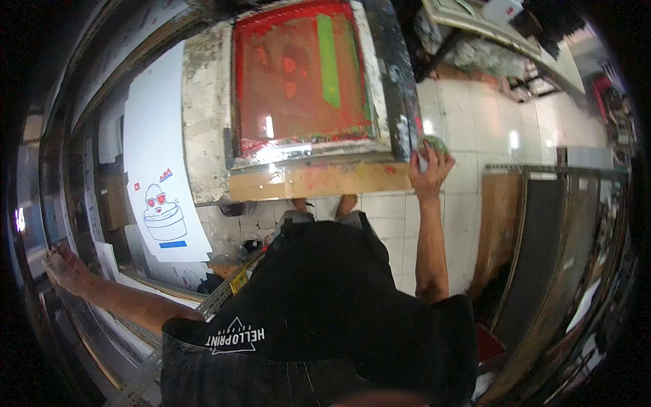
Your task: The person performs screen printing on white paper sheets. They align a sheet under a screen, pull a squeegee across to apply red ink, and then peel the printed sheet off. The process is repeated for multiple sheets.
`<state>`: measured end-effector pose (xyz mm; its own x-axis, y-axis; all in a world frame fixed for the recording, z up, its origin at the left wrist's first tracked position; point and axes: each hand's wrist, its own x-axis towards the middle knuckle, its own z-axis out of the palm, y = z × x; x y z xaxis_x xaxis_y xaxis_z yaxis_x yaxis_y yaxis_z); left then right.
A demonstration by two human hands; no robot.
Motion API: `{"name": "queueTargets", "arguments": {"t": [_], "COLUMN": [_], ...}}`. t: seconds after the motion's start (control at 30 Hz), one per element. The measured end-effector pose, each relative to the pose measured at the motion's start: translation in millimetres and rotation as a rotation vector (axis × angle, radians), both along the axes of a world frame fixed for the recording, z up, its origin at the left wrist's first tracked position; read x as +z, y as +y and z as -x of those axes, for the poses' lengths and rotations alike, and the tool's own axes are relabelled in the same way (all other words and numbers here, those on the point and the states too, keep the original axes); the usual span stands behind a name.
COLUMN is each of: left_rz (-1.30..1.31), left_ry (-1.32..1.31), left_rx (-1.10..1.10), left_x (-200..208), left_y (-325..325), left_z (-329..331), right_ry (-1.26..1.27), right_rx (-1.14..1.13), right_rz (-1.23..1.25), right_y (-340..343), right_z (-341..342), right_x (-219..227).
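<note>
My right hand point(432, 173) is at the near right corner of a printing table, its fingers curled around a small round greenish thing point(435, 144). What that thing is I cannot make out. Far out to the left, my left hand point(66, 270) is closed on the edge of a metal rack point(57, 210). In front of me lies a screen-printing frame point(271, 115), its mesh smeared red, with a bright green strip point(328, 61) along its right part. A white printed sheet point(163, 136), bearing a cartoon figure in red sunglasses, lies left of the frame.
A wooden board point(319, 180) runs along the table's near edge. To the right stand low racks with dark panels point(536, 237) on the white tiled floor point(461, 129). A second table point(529, 41) with plastic wrap beneath stands far right. More sheets point(186, 275) lie lower left.
</note>
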<state>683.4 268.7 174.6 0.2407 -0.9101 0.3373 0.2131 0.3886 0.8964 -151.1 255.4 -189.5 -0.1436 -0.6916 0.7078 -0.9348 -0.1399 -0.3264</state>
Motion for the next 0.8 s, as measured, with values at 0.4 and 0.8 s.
{"name": "queueTargets", "arguments": {"t": [0.4,0.8], "left_rz": [0.031,0.017], "left_ry": [-0.436,-0.337], "left_rx": [1.091,0.962], "left_x": [-25,-88], "left_y": [59,53], "left_z": [65,42], "right_ry": [0.003,-1.166], "right_rx": [0.018,1.58], "right_rz": [-0.219,0.288], "right_y": [25,-83], "right_z": [-14,-222], "right_x": [-3,285]}}
